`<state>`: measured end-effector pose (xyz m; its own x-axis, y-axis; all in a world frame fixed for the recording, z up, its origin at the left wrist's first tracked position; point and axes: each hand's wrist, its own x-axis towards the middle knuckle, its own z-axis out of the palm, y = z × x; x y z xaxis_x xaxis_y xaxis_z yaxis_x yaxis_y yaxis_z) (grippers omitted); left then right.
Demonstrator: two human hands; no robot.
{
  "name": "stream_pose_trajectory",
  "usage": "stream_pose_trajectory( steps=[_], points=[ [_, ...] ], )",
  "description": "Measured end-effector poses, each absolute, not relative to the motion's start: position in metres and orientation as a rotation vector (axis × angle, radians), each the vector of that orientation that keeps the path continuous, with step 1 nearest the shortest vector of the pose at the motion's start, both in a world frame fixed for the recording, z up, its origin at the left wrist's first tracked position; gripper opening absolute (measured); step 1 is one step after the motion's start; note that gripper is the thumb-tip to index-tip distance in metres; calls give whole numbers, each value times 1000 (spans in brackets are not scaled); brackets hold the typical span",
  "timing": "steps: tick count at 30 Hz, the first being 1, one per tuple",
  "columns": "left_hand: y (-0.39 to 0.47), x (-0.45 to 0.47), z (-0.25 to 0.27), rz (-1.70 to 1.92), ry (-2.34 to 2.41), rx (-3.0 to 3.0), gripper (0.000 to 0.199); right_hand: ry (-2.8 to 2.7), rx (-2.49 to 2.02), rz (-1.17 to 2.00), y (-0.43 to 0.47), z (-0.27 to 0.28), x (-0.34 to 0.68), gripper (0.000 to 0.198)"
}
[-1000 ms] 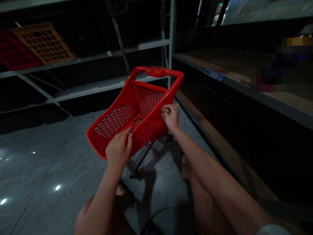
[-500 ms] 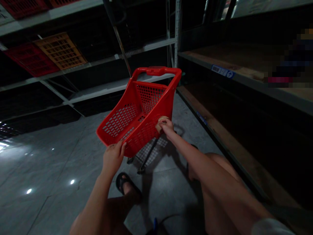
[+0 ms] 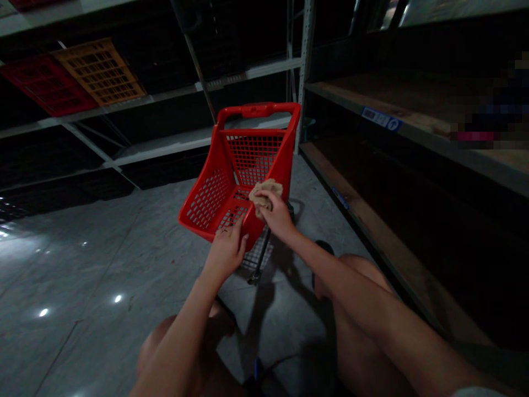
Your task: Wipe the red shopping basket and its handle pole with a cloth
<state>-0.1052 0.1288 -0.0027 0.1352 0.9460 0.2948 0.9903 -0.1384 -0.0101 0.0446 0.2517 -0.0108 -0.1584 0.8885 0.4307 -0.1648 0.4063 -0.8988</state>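
A red plastic shopping cart (image 3: pixel 226 207) with perforated walls stands in front of me, its handle on the far side. My left hand (image 3: pixel 226 248) grips the near rim, fingers hooked over the edge into the basket. In my right hand (image 3: pixel 278 214) is a crumpled tan cloth (image 3: pixel 270 188), pressed on the upper edge of the cart's right side. The fingers pinch the cloth and partly cover it. Inside the basket I see only its slotted floor.
Metal racking (image 3: pixel 264 69) runs behind the cart, with a yellow crate (image 3: pixel 103 71) and a red crate (image 3: pixel 49 82) at left. Wooden shelves (image 3: pixel 372 99) close off the right side. My legs flank the cart's near end on the tiled floor (image 3: pixel 103 264).
The cart has turned slightly, its near end shifting right. My right hand moved the cloth from the outer side wall up and left to the rim. My left hand moved right with the rim.
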Motion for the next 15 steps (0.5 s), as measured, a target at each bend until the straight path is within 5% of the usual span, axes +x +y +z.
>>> stream_pose_trajectory(
  steps=[7, 15],
  points=[
    [124, -141, -2, -411, -1765, -2243, 43, -1436, -1022, 946, 326, -35, 68, 20],
    [137, -155, -9, -386, -1852, -2165, 42, -1560, -1038, 1149, 215, -54, 54, 21]
  ],
)
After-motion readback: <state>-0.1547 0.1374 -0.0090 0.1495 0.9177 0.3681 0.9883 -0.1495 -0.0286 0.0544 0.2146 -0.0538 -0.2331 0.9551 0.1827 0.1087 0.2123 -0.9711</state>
